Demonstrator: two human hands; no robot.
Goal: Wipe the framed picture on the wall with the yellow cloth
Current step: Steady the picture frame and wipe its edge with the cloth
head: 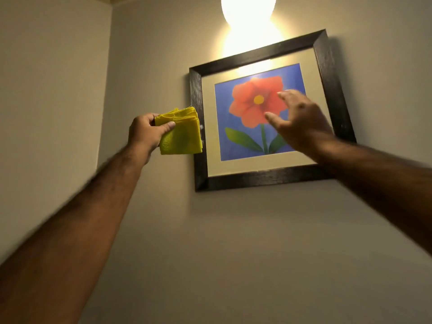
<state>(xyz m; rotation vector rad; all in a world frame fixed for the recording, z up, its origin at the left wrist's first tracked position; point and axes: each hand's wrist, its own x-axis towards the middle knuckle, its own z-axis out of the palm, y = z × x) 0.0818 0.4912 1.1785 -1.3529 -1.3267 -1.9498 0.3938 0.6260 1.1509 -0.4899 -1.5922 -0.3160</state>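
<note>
The framed picture (261, 176) hangs on the wall, tilted in my view: a dark frame, a cream mat, and a red flower on blue. My left hand (146, 133) grips a folded yellow cloth (181, 134), held just at the frame's left edge. The cloth's right side overlaps the left bar of the frame. My right hand (301, 122) is raised in front of the glass, fingers spread, holding nothing. It covers the lower right part of the flower print. Whether it touches the glass I cannot tell.
A bright wall lamp (249, 10) glows right above the frame and glares on the upper glass. A room corner (105, 90) runs down the left. Plain wall (233, 253) stretches below the picture.
</note>
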